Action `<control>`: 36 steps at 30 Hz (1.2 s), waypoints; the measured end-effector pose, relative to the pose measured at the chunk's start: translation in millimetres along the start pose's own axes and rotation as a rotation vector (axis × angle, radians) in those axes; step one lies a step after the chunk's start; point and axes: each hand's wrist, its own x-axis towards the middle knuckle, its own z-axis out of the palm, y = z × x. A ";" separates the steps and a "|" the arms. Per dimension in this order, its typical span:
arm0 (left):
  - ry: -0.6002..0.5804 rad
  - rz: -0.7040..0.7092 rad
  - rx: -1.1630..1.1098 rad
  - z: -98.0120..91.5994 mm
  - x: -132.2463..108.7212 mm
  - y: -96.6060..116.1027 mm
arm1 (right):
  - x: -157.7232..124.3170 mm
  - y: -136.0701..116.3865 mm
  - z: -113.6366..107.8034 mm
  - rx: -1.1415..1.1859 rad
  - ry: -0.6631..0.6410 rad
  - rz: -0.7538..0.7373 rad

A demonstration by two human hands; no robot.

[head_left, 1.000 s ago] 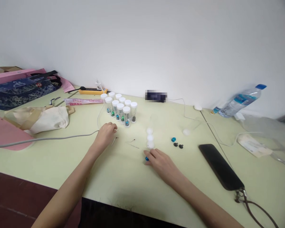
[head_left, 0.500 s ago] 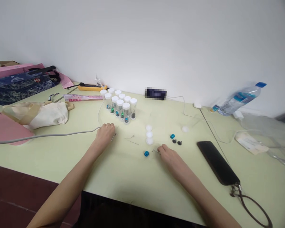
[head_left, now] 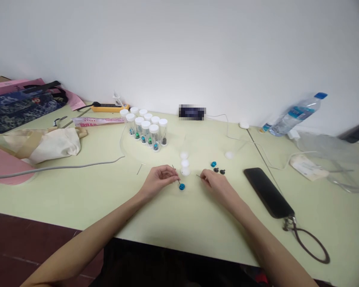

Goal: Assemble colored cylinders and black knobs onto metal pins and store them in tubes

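My left hand [head_left: 160, 179] is closed in a pinch on a thin dark metal rod [head_left: 173, 167]. The rod's lower end comes down at a small round blue metal piece with holes [head_left: 182, 186] on the table. To the right, my right hand [head_left: 215, 182] has its fingers closed on another thin rod [head_left: 198, 176], whose tip pokes out to the left; the rest is hidden. A thin L-shaped rod [head_left: 141, 169], like a hex key, lies left of my left hand. White caps [head_left: 184, 163] stand in a row between and beyond the hands.
Several capped clear tubes [head_left: 154, 137] with coloured pieces inside stand back left. Beyond my right hand lie another blue piece [head_left: 213, 164] and two black pieces [head_left: 222, 172]. A phone [head_left: 269, 193], a water bottle [head_left: 299, 115] and a grey cable [head_left: 62, 166] are also on the table.
My left hand has moved right to the blue piece, now with a rod in its fingers. The thin rods that lay mid-table are gone from there; an L-shaped one lies where the left hand was.
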 end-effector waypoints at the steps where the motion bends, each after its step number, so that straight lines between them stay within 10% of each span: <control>1: 0.004 0.000 -0.061 5.3 -1.8 -2.2 | 0.7 0.9 -1.0 0.037 0.021 0.012; 9: 0.061 0.012 -0.057 14.6 -3.5 -12.9 | 2.1 4.3 4.0 0.603 0.174 0.082; 36: 0.070 0.086 0.177 20.9 -7.3 -7.9 | -3.2 -5.7 -1.0 0.702 0.095 0.138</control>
